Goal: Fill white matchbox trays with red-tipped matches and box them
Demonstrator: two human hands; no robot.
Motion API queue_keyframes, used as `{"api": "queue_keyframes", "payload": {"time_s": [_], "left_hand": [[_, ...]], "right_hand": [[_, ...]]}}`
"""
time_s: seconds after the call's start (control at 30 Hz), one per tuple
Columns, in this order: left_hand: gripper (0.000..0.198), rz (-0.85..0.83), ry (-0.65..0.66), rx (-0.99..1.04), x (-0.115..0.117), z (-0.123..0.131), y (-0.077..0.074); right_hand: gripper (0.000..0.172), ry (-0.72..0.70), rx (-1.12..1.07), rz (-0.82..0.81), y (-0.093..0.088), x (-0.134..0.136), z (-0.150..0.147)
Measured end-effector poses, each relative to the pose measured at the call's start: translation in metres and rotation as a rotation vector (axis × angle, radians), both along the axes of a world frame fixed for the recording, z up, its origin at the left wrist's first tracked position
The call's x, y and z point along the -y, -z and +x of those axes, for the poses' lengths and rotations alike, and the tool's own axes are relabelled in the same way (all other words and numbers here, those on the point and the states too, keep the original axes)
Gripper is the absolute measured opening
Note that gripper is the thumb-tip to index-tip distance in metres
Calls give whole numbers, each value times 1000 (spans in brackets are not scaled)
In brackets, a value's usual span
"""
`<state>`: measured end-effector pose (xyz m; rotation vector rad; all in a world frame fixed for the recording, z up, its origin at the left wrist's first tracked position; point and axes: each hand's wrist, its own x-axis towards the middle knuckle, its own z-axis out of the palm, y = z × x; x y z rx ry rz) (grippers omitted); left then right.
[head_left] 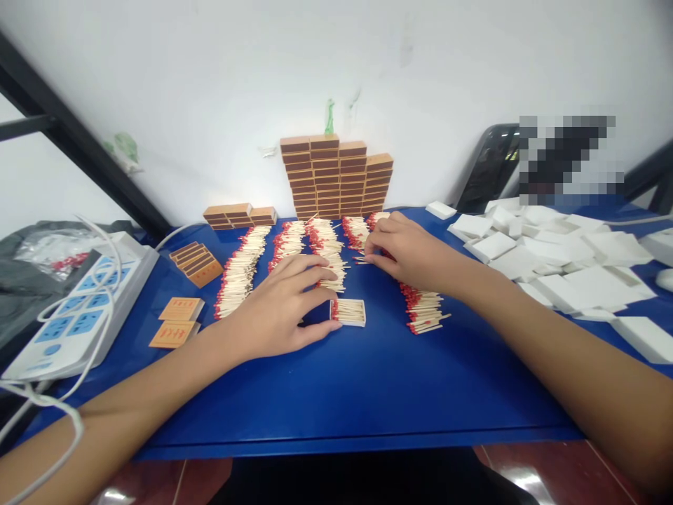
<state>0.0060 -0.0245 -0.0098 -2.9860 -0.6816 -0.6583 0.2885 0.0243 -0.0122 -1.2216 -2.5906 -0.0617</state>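
My left hand [287,308] has its thumb and a finger at the left end of a small white matchbox tray [356,322], the other fingers curved above the table. Red-headed matches [349,308] lie inside this tray. Further back, my right hand [402,249] is closed in a pinch, with a few match sticks [360,259] at its fingertips; how many is hidden. Behind my left hand are rows of loose matches [242,270]. Another row of matches [423,308] runs under and in front of my right hand, partly covered by it.
Stacked matchboxes [336,179] stand against the wall. More orange matchboxes [176,322] lie at left, near a white power strip [78,315] with loose cables. A heap of white trays [557,252] covers the right side of the blue table [336,393].
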Motion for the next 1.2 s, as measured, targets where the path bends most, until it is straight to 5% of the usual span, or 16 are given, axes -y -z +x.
{"api": "queue_keyframes", "payload": {"time_s": [0.33,0.77,1.0,1.2], "left_hand": [[24,-13,-2,5,0,0,2],[33,25,-35,23,0,-2,-1],[27,38,-56,18,-1,-1,2],[26,41,-70,16,-2,-1,1]], "right_hand": [[11,9,-41,-50,0,1,1],[21,31,6,-49,2,7,-5],[17,-132,-155,-224,-21,36,-13],[12,-215,-160,-233,-13,51,-29]]}}
